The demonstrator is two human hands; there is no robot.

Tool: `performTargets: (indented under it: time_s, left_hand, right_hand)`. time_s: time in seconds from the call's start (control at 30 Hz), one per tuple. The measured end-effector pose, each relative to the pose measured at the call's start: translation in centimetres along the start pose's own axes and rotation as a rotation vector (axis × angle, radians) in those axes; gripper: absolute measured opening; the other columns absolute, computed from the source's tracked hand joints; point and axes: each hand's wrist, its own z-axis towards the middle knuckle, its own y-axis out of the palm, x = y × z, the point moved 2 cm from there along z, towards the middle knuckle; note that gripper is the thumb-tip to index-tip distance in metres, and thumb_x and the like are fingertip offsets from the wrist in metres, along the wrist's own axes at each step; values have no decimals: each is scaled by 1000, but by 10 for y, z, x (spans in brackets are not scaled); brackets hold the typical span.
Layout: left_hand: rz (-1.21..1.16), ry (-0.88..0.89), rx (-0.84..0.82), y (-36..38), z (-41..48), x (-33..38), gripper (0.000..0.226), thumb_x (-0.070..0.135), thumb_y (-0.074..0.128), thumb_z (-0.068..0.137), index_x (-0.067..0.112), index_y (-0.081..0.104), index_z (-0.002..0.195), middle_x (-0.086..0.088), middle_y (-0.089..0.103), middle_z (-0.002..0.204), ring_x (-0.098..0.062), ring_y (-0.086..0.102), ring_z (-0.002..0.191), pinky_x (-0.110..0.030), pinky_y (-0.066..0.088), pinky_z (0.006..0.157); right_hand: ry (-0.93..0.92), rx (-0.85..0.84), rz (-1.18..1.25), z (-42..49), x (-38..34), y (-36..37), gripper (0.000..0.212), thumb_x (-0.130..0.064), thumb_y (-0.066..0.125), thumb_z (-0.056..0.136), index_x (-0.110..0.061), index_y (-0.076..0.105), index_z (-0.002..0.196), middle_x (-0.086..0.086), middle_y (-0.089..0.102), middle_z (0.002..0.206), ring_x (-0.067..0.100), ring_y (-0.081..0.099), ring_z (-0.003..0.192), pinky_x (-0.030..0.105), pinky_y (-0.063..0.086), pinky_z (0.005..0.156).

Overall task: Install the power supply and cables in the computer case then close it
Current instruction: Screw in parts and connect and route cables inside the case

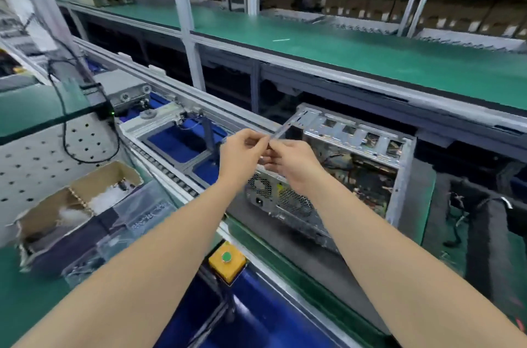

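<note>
Factory line, green mat at the near edge. Yellow button box [227,261] sits closest, green button on top. Cardboard box [105,173] with white bits is off to the left, clear bags beside it. Both arms reach forward; left hand [242,153] and right hand [291,162] meet fingertip to fingertip, each pinching a thin pale strip [278,133], too blurred to identify. Computer case [350,130] lies just below and behind the hands on the conveyor, side open upward, cables [368,173] visible inside, fan grille [293,202] facing the camera. Green bench [342,45] runs behind, cartons [484,13] on racks beyond.
</note>
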Motion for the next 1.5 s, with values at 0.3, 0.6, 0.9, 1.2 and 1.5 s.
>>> performTargets:
  time_s: [0.3,0.6,0.9,1.2,1.5]
  left_hand:
    - [-112,-490,119,-177,-36,-196,17,-8,72,83,9,75,81,-8,77,74,-34,74,79,-38,64,74]
    - [-174,-715,99,-234,-62,-303,11,-10,71,88,1,71,90,-30,72,94,-33,74,79,-43,62,79]
    - [-502,-950,40,-233,-45,-324,19,-1,78,84,0,73,102,-17,77,98,-26,76,86,-29,59,82]
    - [-677,-988,-137,-178,-4,-282,9,7,55,103,1,61,101,-11,73,90,-21,69,86,-34,55,80]
    - [-827,-905,-319,-113,26,-210,19,12,49,105,4,60,91,-9,70,81,-19,70,73,-28,57,72]
  right_hand:
    - [344,-231,-419,18,156,196,10,-1,52,98,-10,56,96,7,57,70,21,47,60,33,43,60]
    - [485,12,-687,33,284,270,48,-36,76,88,-3,52,116,7,65,95,34,71,101,52,62,88]
    - [490,60,-683,32,298,273,58,-32,72,95,-4,44,137,16,61,122,33,66,106,48,62,83]
    - [242,-18,-592,8,253,235,24,-37,59,96,-32,48,117,-3,68,94,5,64,75,25,52,67]
    - [104,124,-584,-5,180,170,30,-30,63,94,-27,54,122,8,74,98,26,74,79,28,58,62]
